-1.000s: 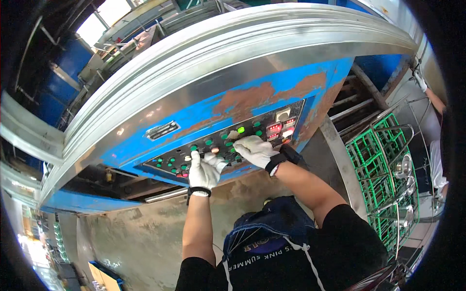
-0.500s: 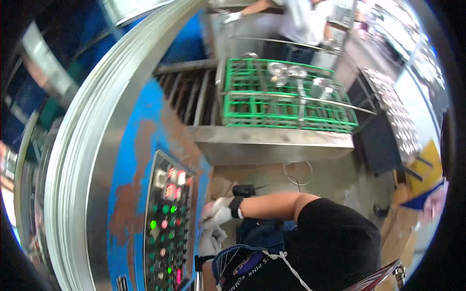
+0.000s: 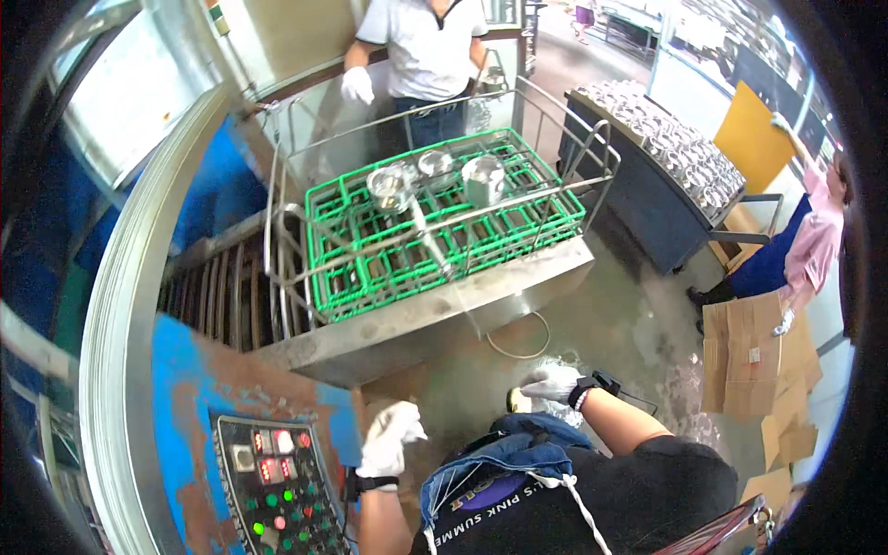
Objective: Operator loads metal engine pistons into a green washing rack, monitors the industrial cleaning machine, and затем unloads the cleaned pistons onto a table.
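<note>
My left hand (image 3: 392,440), in a white glove with a black band at the wrist, hovers near the corner of the blue control cabinet (image 3: 190,388). Its fingers are loosely bent and apart, and no object shows in them. My right hand (image 3: 552,382), also white-gloved, hangs over the floor in front of my body, fingers stretched out and holding nothing visible. Beyond both hands, a green wire rack (image 3: 347,301) sits inside a metal rail frame. It carries shiny metal pots (image 3: 483,180), one with a long handle (image 3: 431,242) lying across the rack.
A button panel (image 3: 277,481) with lit lamps faces up at lower left. Rollers (image 3: 213,291) run left of the rack. Across it stands a co-worker (image 3: 421,55) in white gloves. To the right are a dark cart (image 3: 620,199) heaped with metal parts, cardboard (image 3: 745,356) and another person (image 3: 809,231).
My hands, close together beside the control panel before, are now apart, the right one farther right. The view has swung, bringing the rack lower and left and the person in pink into sight.
</note>
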Action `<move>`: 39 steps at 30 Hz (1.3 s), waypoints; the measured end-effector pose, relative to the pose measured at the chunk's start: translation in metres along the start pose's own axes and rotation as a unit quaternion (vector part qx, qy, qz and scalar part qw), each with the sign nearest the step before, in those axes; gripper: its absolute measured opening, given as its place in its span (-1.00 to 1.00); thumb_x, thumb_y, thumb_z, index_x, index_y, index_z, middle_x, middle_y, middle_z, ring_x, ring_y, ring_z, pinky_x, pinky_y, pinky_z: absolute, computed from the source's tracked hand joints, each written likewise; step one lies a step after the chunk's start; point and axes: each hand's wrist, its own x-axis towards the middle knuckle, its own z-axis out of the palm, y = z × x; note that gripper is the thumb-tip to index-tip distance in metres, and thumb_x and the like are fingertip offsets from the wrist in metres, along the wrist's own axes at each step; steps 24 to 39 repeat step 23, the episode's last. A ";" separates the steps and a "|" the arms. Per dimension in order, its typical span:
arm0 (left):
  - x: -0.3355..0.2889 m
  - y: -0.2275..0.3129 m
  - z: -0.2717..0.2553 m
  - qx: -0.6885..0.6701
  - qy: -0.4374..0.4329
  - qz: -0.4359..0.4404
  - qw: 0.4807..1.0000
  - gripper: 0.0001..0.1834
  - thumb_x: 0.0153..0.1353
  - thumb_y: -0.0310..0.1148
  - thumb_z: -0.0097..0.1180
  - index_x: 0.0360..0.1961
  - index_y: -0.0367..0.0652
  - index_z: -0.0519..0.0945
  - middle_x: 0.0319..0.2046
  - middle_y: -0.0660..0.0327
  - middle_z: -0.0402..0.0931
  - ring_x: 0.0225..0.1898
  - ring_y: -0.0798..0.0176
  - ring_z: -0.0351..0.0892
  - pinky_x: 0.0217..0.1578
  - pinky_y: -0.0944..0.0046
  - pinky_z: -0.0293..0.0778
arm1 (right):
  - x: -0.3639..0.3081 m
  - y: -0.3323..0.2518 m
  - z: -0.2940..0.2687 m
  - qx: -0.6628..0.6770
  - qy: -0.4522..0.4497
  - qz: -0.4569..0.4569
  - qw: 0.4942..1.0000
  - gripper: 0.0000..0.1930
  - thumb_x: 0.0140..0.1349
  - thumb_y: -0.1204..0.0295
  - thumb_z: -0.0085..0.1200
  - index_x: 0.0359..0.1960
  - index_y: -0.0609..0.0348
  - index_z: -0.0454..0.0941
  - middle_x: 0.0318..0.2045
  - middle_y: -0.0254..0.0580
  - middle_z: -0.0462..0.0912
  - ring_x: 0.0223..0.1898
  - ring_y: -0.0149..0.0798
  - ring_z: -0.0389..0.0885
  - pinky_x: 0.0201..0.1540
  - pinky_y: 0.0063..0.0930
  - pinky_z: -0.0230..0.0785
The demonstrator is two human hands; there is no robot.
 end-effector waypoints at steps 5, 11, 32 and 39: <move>0.097 0.071 0.096 0.104 -0.017 0.138 0.985 -0.73 0.31 -0.34 0.16 -0.04 -0.26 0.59 -0.27 0.20 0.63 -0.36 0.30 0.62 -0.27 0.26 0.58 | -0.002 0.051 -0.072 0.061 0.093 -0.041 0.993 -0.53 0.30 0.04 0.06 0.10 0.06 0.63 0.02 -0.03 0.68 0.09 -0.09 0.62 0.18 -0.28 0.41; 0.170 0.138 0.170 0.147 0.045 0.331 0.931 -0.68 0.35 -0.26 0.17 0.01 -0.23 0.58 -0.31 0.31 0.58 -0.36 0.42 0.51 -0.27 0.34 0.49 | -0.019 0.112 -0.148 0.150 0.174 -0.041 0.972 -0.55 0.32 0.11 0.10 0.11 0.14 0.61 0.03 -0.10 0.69 0.10 -0.14 0.62 0.19 -0.29 0.41; 0.304 0.198 0.207 0.703 0.185 0.247 0.640 -0.67 0.19 -0.14 0.18 -0.20 -0.19 0.63 -0.18 -0.04 0.66 -0.12 0.06 0.67 -0.07 0.01 0.48 | -0.025 0.100 -0.262 0.102 0.341 -0.287 0.890 -0.64 0.29 0.33 0.21 0.05 0.26 0.63 -0.06 -0.06 0.72 0.00 0.02 0.67 0.17 -0.24 0.45; 0.304 0.198 0.207 0.703 0.185 0.247 0.640 -0.67 0.19 -0.14 0.18 -0.20 -0.19 0.63 -0.18 -0.04 0.66 -0.12 0.06 0.67 -0.07 0.01 0.48 | -0.025 0.100 -0.262 0.102 0.341 -0.287 0.890 -0.64 0.29 0.33 0.21 0.05 0.26 0.63 -0.06 -0.06 0.72 0.00 0.02 0.67 0.17 -0.24 0.45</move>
